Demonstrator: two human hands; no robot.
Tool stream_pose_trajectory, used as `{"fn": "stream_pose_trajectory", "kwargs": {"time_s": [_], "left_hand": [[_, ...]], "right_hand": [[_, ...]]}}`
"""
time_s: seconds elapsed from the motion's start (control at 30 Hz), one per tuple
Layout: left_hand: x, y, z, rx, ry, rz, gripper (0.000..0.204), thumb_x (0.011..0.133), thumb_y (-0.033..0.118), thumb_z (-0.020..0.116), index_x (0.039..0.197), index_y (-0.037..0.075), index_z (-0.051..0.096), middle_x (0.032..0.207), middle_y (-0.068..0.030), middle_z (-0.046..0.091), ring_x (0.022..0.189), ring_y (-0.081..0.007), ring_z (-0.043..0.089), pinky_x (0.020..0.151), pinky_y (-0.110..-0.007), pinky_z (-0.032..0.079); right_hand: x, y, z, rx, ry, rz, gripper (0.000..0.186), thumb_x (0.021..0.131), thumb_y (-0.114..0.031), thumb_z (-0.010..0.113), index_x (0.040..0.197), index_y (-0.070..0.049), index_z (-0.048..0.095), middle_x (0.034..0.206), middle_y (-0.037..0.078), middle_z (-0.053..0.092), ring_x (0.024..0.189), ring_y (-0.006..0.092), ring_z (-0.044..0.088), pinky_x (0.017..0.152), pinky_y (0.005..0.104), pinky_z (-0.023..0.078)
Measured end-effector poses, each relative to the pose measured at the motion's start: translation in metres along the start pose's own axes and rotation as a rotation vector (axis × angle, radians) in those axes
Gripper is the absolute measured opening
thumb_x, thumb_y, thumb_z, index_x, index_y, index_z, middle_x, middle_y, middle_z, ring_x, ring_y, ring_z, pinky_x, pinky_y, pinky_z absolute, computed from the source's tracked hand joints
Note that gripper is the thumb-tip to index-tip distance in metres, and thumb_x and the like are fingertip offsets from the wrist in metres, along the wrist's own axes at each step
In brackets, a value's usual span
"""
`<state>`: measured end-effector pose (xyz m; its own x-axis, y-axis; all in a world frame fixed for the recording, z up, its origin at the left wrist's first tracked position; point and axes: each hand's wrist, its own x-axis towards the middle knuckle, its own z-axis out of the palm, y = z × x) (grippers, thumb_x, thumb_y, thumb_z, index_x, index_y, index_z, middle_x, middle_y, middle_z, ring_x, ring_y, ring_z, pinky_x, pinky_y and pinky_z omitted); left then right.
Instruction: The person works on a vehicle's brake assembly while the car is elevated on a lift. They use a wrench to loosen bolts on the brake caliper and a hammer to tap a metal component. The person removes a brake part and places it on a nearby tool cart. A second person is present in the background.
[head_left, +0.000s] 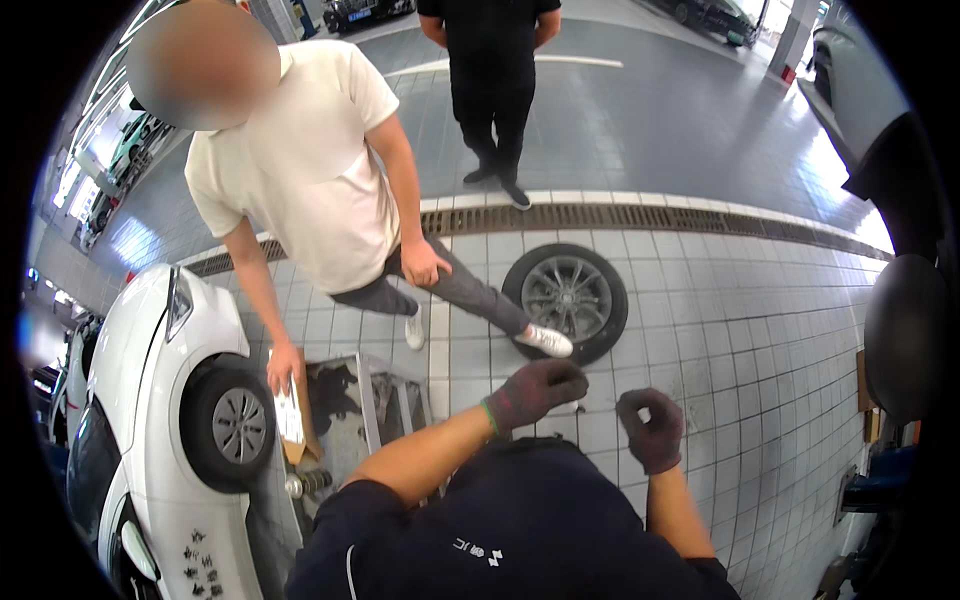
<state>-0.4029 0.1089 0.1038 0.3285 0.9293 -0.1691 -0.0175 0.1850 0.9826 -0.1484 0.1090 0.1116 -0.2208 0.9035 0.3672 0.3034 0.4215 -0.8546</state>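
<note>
Left hand (535,392) gloved, pinching small slim thing, kind unclear; right hand (652,428) loosely curled, empty, both near wheel (566,298). Likely light, stiff; fingertip pinch suits.

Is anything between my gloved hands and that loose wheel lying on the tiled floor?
Nothing visible. The left gloved hand and right gloved hand hover over bare white floor tiles; the black tyre with grey alloy rim lies beyond, a bystander's white shoe touching its edge.

Bright daylight glares from the far edges; fisheye bending, dark vignetted rim.
</note>
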Motion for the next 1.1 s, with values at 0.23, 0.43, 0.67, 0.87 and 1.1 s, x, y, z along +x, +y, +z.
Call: {"fn": "stream_pose_trajectory", "kwargs": {"time_s": [0.23,0.43,0.67,0.87,1.1], "left_hand": [[0.013,-0.002,0.102,0.127,0.042,0.021,0.033,0.1,0.03,0.067,0.115,0.0,0.07,0.102,-0.0095,0.072,0.094,-0.0144,0.067,0.086,-0.033,0.055],[0.036,-0.001,0.188,0.108,-0.034,-0.047,0.035,0.099,0.03,0.068,0.117,-0.001,0.069,0.109,-0.0109,0.073,0.104,-0.018,0.067,0.097,-0.035,0.052],[0.071,0.005,0.249,0.23,-0.096,-0.053,0.034,0.098,0.031,0.069,0.116,0.002,0.07,0.112,-0.0119,0.074,0.105,-0.0201,0.068,0.097,-0.037,0.052],[0.131,0.0,0.28,0.132,-0.204,-0.073,0.033,0.098,0.027,0.066,0.115,-0.001,0.069,0.104,-0.0097,0.073,0.096,-0.0176,0.068,0.088,-0.035,0.054],[0.228,-0.007,0.281,-0.039,-0.236,-0.097,0.024,0.093,0.017,0.068,0.109,-0.001,0.071,0.088,-0.0048,0.068,0.081,-0.0119,0.061,0.075,-0.026,0.049]], "right_hand": [[-0.049,0.048,-0.109,0.005,0.037,0.071,0.011,0.084,0.003,0.074,0.091,-0.004,0.068,0.09,0.01,0.075,0.087,0.022,0.073,0.081,0.0338,0.057],[-0.062,0.058,-0.201,0.052,0.172,0.064,0.016,0.084,0.01,0.067,0.094,-0.001,0.064,0.105,0.016,0.074,0.098,0.0243,0.072,0.088,0.035,0.056],[-0.101,0.102,-0.292,0.211,0.338,0.071,0.013,0.093,0.004,0.06,0.1,-0.005,0.054,0.097,0.016,0.072,0.084,0.0228,0.07,0.079,0.0382,0.059],[-0.082,0.086,-0.392,-0.199,0.676,0.013,0.007,0.094,-0.003,0.063,0.096,-0.002,0.056,0.092,0.015,0.07,0.081,0.0226,0.067,0.075,0.0373,0.057],[-0.008,0.015,-0.503,-0.225,0.951,-0.546,0.018,0.095,0.011,0.055,0.106,-0.002,0.05,0.104,0.019,0.073,0.09,0.0213,0.069,0.083,0.0337,0.058]]}}
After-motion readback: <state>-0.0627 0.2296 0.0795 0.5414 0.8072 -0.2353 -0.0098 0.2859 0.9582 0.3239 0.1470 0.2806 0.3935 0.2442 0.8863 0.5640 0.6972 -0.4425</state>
